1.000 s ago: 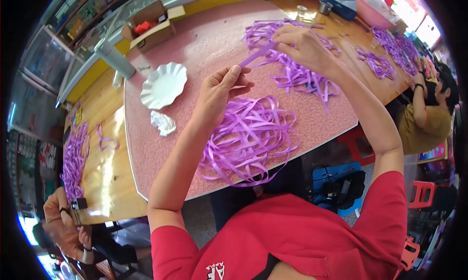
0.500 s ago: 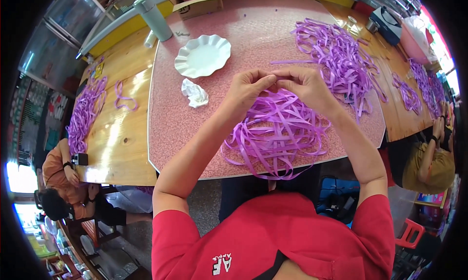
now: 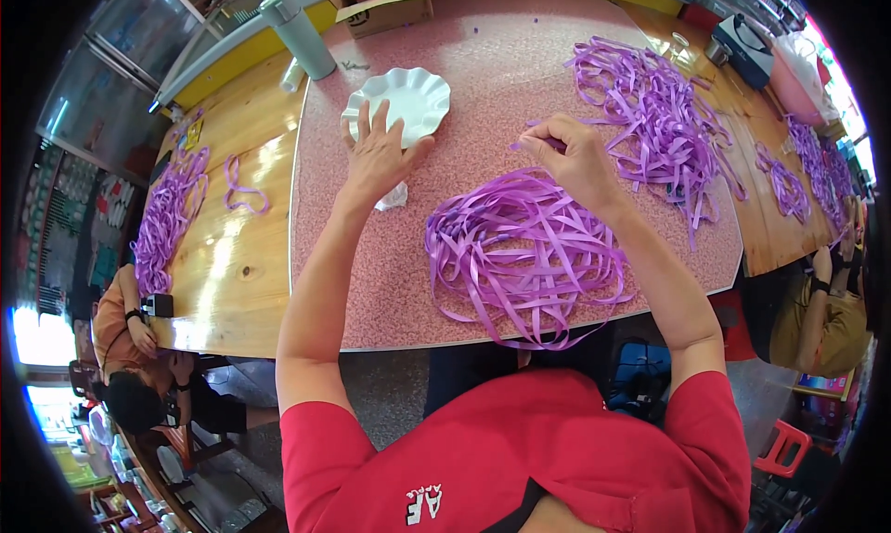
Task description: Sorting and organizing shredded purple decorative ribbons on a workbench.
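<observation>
At the far left, a co-worker in an orange top (image 3: 109, 321) sits by a wooden table (image 3: 218, 287), where a long heap of purple ribbon (image 3: 172, 213) lies beside one loose loop (image 3: 243, 190). Next comes a pink speckled table (image 3: 385, 296); at its back left stand a grey-green bottle (image 3: 304, 39) and an open cardboard box (image 3: 385, 16). The person's left hand (image 3: 376, 157) is open, fingers spread, overlapping the near edge of a white scalloped plate (image 3: 425, 92); whether they touch is unclear. A crumpled white tissue (image 3: 393, 198) shows partly behind this hand. In the centre, nearest the person, lies a tangled pile of purple ribbons (image 3: 524, 259). Just above it, the right hand (image 3: 568, 157) is curled, thumb and fingers pinching a purple strip (image 3: 515, 146). Further right spreads a larger ribbon pile (image 3: 664, 115). At the far right is a co-worker in a mustard-brown top (image 3: 840, 329).
</observation>
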### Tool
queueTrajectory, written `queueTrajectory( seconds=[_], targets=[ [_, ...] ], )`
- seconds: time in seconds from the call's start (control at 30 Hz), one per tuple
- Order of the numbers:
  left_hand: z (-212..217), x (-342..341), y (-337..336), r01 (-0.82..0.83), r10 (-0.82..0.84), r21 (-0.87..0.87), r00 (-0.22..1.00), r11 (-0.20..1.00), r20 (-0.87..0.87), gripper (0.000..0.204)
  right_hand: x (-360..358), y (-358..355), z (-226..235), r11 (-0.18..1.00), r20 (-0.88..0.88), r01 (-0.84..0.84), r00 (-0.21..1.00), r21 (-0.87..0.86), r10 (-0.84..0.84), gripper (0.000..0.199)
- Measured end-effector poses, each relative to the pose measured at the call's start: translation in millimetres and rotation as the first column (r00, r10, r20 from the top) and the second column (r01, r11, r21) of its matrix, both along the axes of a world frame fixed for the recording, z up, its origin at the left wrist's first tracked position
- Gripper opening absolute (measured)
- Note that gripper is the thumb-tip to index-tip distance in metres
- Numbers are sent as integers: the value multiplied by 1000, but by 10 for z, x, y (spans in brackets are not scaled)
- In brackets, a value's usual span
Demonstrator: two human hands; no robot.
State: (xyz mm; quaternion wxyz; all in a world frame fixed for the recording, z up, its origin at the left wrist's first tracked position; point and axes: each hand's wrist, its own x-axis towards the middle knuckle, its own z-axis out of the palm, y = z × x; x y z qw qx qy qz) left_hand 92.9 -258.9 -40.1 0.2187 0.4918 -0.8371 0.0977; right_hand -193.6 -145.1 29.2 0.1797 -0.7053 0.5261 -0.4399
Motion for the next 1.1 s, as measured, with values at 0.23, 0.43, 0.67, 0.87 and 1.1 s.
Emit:
queueTrajectory(
  seconds=[0.23, 0.43, 0.67, 0.87, 1.1],
  targets=[
    [424, -257, 407, 193, -198, -43, 969, 980, -148, 44, -78, 86, 47, 996, 119, 21, 992, 89, -32, 16],
    [765, -864, 848, 706, 134, 453, 460, 544, -878, 57, -8, 207, 245, 989, 92, -107, 989, -102, 117, 9],
    [740, -1045, 1032, 828, 80, 355, 357, 433, -931, 44, -45, 332, 258, 943, -21, -123, 992, -309, 122, 9],
    [829, -1115, 1234, 610, -111, 273, 516, 744, -850, 28, -101, 488, 310, 964, -52, -88, 996, -251, 77, 10],
    [869, -1114, 1347, 684, -40, 213, 335, 698, -941, 37, -138, 589, 359, 983, 19, -100, 994, -156, 104, 9]
  ],
)
